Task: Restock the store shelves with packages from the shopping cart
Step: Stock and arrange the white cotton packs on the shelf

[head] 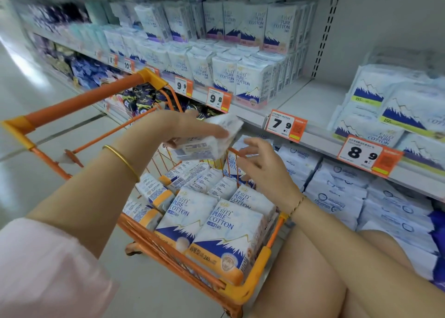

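The restocking looked to be well short of done. The shopping cart [262, 264] held a heavy load of packages [216, 226], white packs with a blue mountain print and orange bases. They lay on their sides in rows and filled the basket close to its rim, so by my judgement most of the work was left. The left hand [190, 127] hung over the far end of the cart, its grip closed round one package [207, 146] with the fingers curled over its top. That pack was lifted clear of the others and not yet on any shelf, and blur hid its print. The right hand [262, 168] was just beside and below it, grip open, fingers spread and holding nothing; whether a fingertip touched the pack could not be told. On the middle shelf [310, 101] stood shelved packs [248, 81] of the same print, upright and two tiers high. To their right was a bare stretch above the 7.9 price tag [285, 125], which looked a likely place for more stock. Further right on that shelf lay flatter packs [395, 110] with green bands, and the shelf below carried stacked soft packs [334, 197].
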